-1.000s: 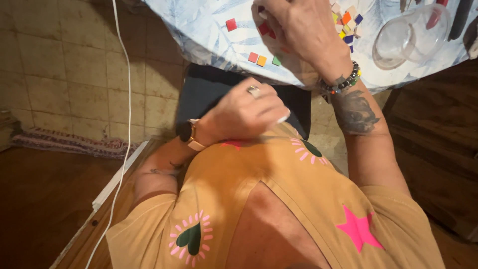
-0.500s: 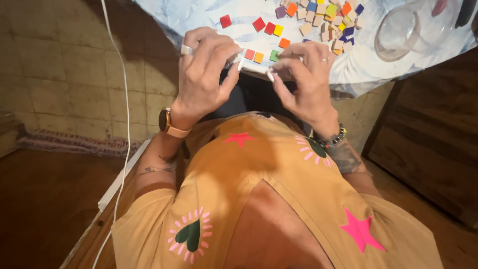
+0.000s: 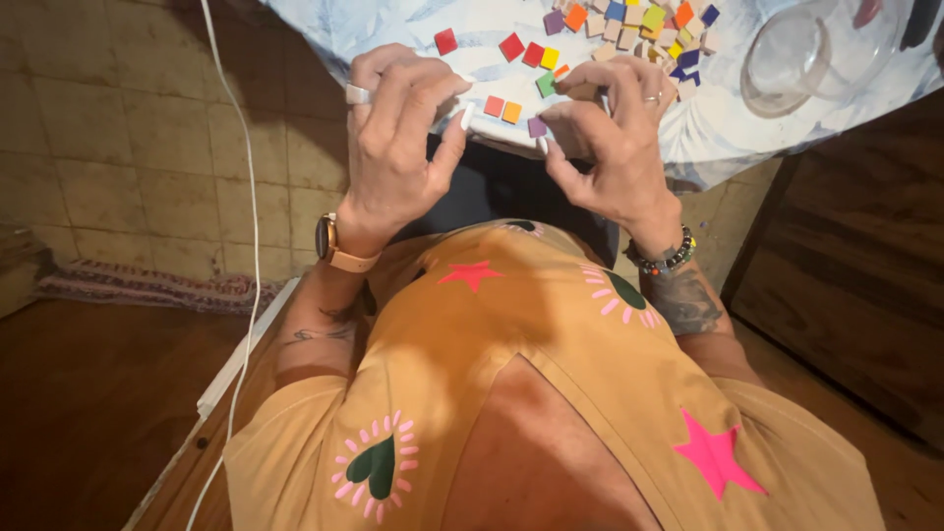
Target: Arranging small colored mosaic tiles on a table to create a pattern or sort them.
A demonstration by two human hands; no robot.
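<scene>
Head view looks down on both hands working at the near edge of a table covered by a pale blue-and-white cloth (image 3: 708, 138). The left hand (image 3: 398, 138) and the right hand (image 3: 615, 147) have come closer to the camera than half a second ago and now sit a little lower against the table edge, each curled over an end of a small white board (image 3: 501, 133) that rests just at that edge. Fingers of both hands are pressed to the board, thumbs beneath it, so it is pinched from either side. On the board lie a red-orange tile (image 3: 494, 105), an orange tile (image 3: 512, 112) beside it and a purple tile (image 3: 537, 127) nearest the right thumb. A second ago the right hand alone was reaching out over the loose tiles; now it has joined the left on the board. The heap of coloured tiles (image 3: 639, 25) lies beyond the board, and a clear glass bowl (image 3: 811, 54) stands well to the heap's right.
</scene>
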